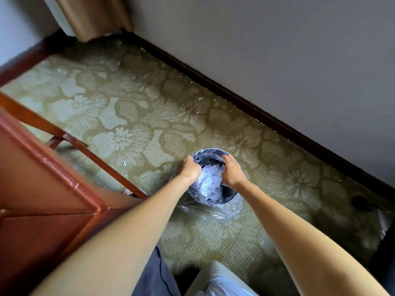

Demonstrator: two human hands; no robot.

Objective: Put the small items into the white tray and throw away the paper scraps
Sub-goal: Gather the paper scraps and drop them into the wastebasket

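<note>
The paper scraps (210, 182) lie in the plastic-lined bin (227, 200) on the floor, well short of the skirting. They look light and limp, so we'd take them in bunches. Our left hand (190, 170) and right hand (232, 172) curl over them, but we cannot tell whether either grips any. Wooden furniture (53, 189) crowds the left, and open carpet (132, 116) lies beyond.

Arms: bare, stretched forward and down, converging. Left grip (190, 170): fingers curled under, knuckles up. Right grip (232, 173): likewise; hold unclear.
</note>
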